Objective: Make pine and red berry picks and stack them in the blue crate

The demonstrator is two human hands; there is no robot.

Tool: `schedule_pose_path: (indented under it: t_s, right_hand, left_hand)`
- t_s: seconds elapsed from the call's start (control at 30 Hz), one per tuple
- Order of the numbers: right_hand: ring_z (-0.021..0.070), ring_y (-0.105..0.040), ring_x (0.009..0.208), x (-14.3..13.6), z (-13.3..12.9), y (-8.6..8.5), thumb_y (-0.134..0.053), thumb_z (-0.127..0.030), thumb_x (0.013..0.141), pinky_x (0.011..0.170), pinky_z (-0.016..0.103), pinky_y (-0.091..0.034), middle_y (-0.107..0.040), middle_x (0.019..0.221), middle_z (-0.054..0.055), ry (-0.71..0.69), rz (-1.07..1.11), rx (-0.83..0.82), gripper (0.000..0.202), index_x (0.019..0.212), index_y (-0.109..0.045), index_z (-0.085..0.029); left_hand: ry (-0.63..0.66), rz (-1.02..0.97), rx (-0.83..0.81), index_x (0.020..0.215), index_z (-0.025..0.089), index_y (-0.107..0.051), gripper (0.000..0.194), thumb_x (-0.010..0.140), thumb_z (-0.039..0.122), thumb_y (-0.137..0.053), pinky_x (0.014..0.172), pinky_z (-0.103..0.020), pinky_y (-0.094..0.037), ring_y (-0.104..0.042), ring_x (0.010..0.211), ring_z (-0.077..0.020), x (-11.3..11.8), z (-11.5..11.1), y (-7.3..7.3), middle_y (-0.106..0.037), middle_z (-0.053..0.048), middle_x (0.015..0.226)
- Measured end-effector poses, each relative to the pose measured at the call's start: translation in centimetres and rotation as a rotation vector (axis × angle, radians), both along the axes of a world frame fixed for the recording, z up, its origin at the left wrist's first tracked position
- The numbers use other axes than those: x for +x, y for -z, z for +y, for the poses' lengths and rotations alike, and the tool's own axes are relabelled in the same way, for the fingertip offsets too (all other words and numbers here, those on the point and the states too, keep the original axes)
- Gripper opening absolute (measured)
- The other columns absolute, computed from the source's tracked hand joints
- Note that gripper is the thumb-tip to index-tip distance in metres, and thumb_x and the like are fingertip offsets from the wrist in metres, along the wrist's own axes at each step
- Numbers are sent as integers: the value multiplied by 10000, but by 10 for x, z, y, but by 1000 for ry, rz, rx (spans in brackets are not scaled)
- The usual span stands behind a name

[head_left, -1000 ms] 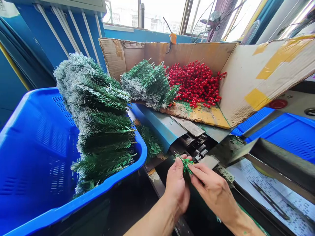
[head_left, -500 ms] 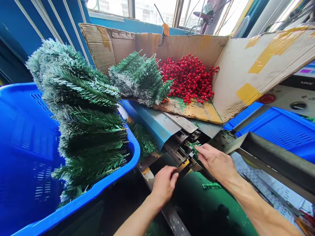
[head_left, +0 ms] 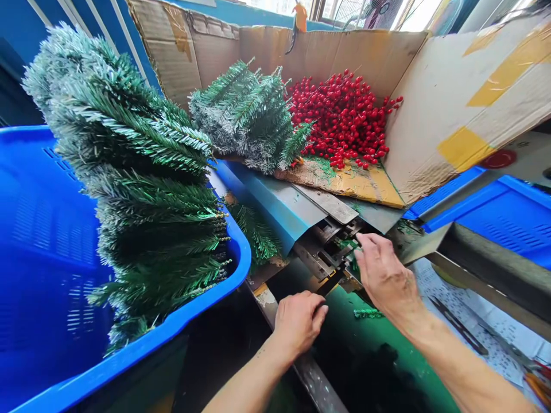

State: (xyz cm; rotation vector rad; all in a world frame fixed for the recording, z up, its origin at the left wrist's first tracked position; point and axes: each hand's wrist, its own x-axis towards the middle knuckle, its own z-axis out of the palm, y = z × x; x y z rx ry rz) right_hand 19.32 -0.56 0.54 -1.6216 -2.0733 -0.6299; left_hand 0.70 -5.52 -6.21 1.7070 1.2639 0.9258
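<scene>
My right hand (head_left: 385, 272) reaches over the metal working head (head_left: 321, 258) of a machine, thumb and forefinger apart. A short green tinsel-like sprig (head_left: 348, 246) lies at the head, right by those fingertips. My left hand (head_left: 299, 321) is in front of the head, its fingers curled and the thumb close to the forefinger; whatever is in them is hidden. Beneath the right wrist, another short green piece (head_left: 368, 314) rests on the green surface. Frosted green pine branches (head_left: 150, 201) are stacked in a blue basket (head_left: 243, 252) at left.
Behind the head, an open cardboard box (head_left: 344, 49) holds more frosted pine branches (head_left: 253, 126) and red berry stems (head_left: 340, 120). A metal trough (head_left: 486, 275) juts in from the right. Beyond it is another blue basket (head_left: 508, 212). Scissors-like tools (head_left: 460, 327) lie at the lower right.
The view has tilted down and shifted slightly. My right fingers, earlier pinching the green sprig at the head, are now farther apart and a little to the right. The left hand stays curled.
</scene>
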Motion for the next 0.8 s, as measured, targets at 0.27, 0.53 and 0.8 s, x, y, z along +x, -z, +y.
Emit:
schedule_pose_path:
  t_s: [0.27,0.53,0.8]
  right_hand:
    - [266,-581,1079,-10,15,5,-356,-210,989,846,364,-533,-517,1270,165,51,131,61,420,1402,-365,-134]
    - [311,-599,1023,-11,0,-13,-390,-271,984,829,439,-530,-559,1238,146,45,32,-7,385,1337,-472,-140]
    - [227,-506,1192,-132,22,-23,-342,-257,970,1046,392,-414,-530,1291,109,-383,510,-564,351,1241,-542,-156]
  left_hand:
    - [-9,-96,-51,903,316,-745,182,818,351,-587,787,-327,-431,-625,757,-225,-1,1,1,-713,-57,825]
    - [-213,-242,145,1093,303,-693,282,843,251,-575,1043,-424,-358,-516,1195,-276,-17,-20,0,-637,-99,1204]
    - [-727,-119,-101,1472,150,-218,735,849,341,-558,1179,-457,-141,-131,1451,-268,-40,-24,18,-154,-173,1566]
